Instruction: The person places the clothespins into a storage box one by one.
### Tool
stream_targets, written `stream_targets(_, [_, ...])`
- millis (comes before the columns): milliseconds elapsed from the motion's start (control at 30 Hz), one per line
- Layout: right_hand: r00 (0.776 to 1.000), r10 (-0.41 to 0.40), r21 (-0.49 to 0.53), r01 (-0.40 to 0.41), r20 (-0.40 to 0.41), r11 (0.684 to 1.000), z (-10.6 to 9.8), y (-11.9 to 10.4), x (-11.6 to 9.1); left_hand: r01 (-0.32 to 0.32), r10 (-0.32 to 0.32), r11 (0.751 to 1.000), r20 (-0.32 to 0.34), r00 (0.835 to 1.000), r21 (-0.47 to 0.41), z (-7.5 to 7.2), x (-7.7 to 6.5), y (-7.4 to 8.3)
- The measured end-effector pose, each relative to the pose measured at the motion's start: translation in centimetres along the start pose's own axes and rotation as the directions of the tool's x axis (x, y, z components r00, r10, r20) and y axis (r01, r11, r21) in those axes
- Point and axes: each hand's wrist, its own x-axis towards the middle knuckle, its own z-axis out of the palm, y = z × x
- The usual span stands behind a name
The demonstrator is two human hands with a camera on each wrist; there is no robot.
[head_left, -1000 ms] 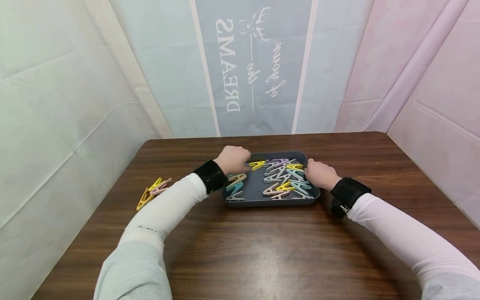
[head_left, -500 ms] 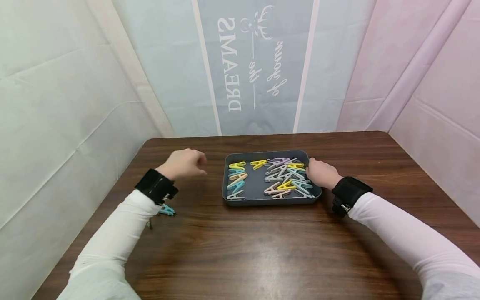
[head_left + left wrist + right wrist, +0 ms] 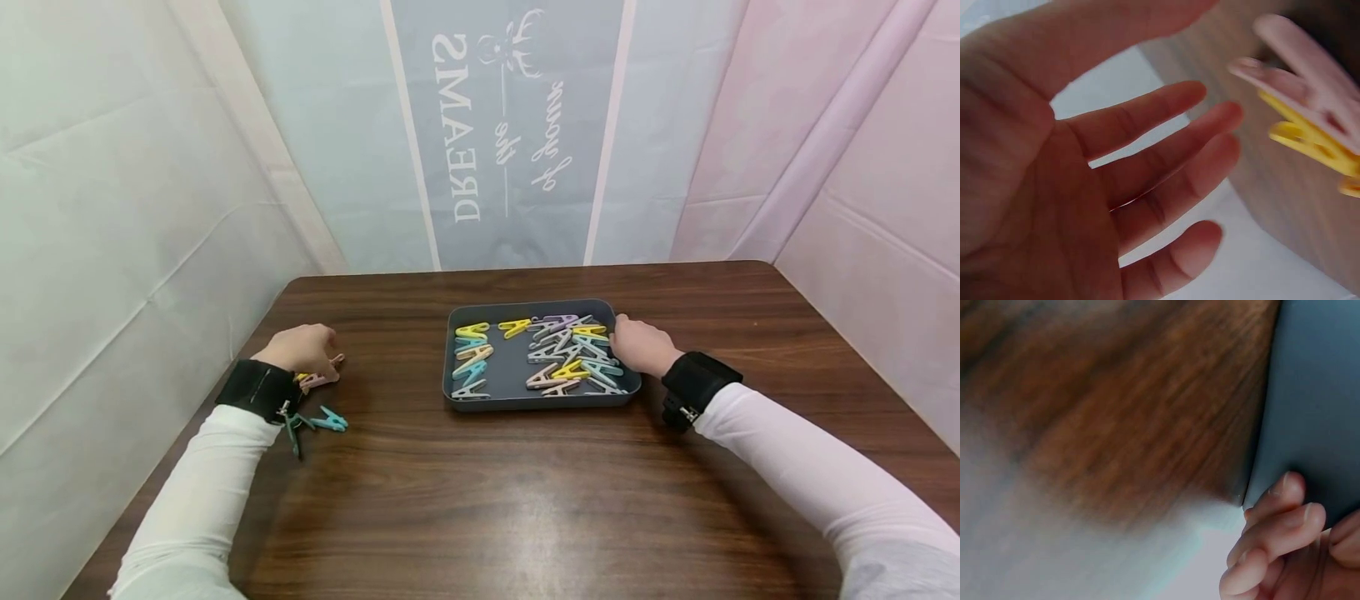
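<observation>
My left hand (image 3: 297, 348) is over a small pile of clothespins at the table's left side. Its fingers are spread and relaxed in the left wrist view, with nothing between them. Just beyond the fingertips lie a pink clothespin (image 3: 1300, 69) and a yellow clothespin (image 3: 1310, 139), partly overlapping. My right hand (image 3: 643, 347) grips the right side of a dark grey tray (image 3: 508, 371), fingers curled against its outer wall in the right wrist view. Inside the tray, several clothespins are heaped at the right, others line the left side, and a yellow one (image 3: 514, 327) lies near the back.
A blue clothespin (image 3: 330, 420) and a dark green clothespin (image 3: 292, 437) lie beside my left wrist, the green one partly hidden by the wristband. The brown wooden table (image 3: 480, 492) is bordered by pale cloth (image 3: 150, 208) at the left, back and right.
My left hand has left the tray, where a yellow clothespin now shows at the back left, and moved left to the loose clothespins. My right hand stays at the tray.
</observation>
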Motion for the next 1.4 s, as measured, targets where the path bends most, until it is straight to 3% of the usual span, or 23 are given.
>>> stream_targets(167, [1.0, 0.016, 0.003, -0.016, 0.008, 1.0, -0.1, 0.0, -0.1, 0.028, -0.028, 1.0, -0.019, 0.999, 0.005, 1.1, 0.1, -1.3])
stream_targets(367, [1.0, 0.022, 0.003, -0.022, 0.011, 1.0, 0.1, 0.0, -0.1, 0.034, -0.034, 0.999, -0.044, 0.998, -0.002, 1.9, 0.1, -1.7])
stream_targets(800, [1.0, 0.025, 0.02, -0.025, 0.011, 0.999, 0.2, 0.1, 0.0, 0.021, -0.019, 1.0, -0.105, 0.994, 0.023, 2.7, 0.1, -1.6])
stream_targets(1033, [1.0, 0.024, 0.019, -0.024, 0.016, 1.0, 0.2, 0.2, 0.1, 0.006, -0.001, 0.999, -0.105, 0.994, 0.051, 2.8, 0.2, -1.4])
stream_targets(1400, [0.999, 0.04, 0.035, -0.04, 0.013, 0.999, 0.3, 0.3, 0.2, -0.039, 0.041, 0.999, -0.106, 0.994, 0.018, 2.6, 0.5, -0.7])
